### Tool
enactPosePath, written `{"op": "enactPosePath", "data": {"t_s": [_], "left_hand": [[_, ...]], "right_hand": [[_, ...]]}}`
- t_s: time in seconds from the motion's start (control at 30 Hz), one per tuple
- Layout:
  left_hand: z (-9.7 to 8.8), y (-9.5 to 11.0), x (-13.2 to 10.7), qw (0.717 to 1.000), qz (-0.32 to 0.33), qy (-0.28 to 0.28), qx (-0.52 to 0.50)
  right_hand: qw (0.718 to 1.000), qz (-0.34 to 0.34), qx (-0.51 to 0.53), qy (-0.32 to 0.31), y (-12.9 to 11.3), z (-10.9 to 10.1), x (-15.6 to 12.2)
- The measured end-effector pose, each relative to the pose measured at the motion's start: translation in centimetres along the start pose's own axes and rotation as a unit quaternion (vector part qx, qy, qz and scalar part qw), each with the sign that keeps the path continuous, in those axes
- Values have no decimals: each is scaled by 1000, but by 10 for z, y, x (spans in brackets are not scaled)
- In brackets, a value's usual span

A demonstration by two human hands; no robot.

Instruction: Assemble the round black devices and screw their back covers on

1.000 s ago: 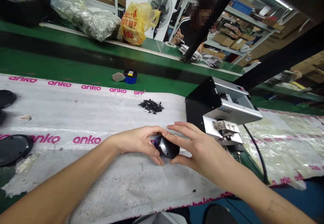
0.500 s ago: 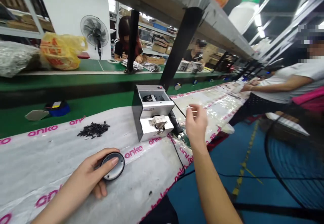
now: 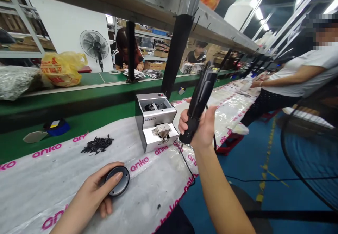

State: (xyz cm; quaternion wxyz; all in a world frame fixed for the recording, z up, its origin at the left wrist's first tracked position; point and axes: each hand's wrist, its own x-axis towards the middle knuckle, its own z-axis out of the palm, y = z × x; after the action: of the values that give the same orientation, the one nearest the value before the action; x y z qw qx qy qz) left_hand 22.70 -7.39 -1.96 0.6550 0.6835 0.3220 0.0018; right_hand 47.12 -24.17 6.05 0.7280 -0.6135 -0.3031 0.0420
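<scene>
My left hand [image 3: 96, 188] grips a round black-rimmed disc [image 3: 123, 184] with a grey face and small holes near its edge, the thumb pressed on top. My right hand [image 3: 200, 128] is wrapped round a black corded electric screwdriver [image 3: 202, 93], raised and tilted above the bench's right side. Left of the screwdriver stands a silver screw feeder [image 3: 158, 117] with an open top tray. Beyond my left hand lies a pile of small black pieces [image 3: 97, 145], too small to name surely.
White plastic sheeting [image 3: 66, 177] printed in pink covers the bench. A dark post [image 3: 175, 50] rises behind the feeder to an overhead shelf. Co-workers sit across the green line, and another person [image 3: 295, 75] stands at right. A large fan [image 3: 311, 149] is close on the right.
My right hand, bare beside the feeder before, has taken hold of the electric screwdriver and lifted it. My left hand keeps the disc in much the same place. The view has shifted slightly.
</scene>
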Motion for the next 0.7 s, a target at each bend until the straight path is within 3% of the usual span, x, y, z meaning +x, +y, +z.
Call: {"op": "enactPosePath", "data": {"t_s": [0.1, 0.17, 0.27, 0.47, 0.6, 0.7], "left_hand": [[-3, -3, 1, 1000, -6, -17, 12], [-4, -4, 1, 1000, -9, -19, 15], [-4, -5, 1, 1000, -10, -18, 11], [-3, -4, 1, 1000, -10, -19, 7], [-1, -1, 1, 1000, -9, -28, 9], [0, 3, -2, 999, -5, -33, -2]], "right_hand": [[985, -124, 114, 27, -11, 31, 0], [971, -196, 138, 6, -11, 45, 4], [962, -233, 143, -16, -3, 57, 10], [981, -146, 131, 6, 4, 50, 2], [982, -43, 170, -75, -14, 50, -22], [970, -43, 210, -112, -34, 70, -41]]}}
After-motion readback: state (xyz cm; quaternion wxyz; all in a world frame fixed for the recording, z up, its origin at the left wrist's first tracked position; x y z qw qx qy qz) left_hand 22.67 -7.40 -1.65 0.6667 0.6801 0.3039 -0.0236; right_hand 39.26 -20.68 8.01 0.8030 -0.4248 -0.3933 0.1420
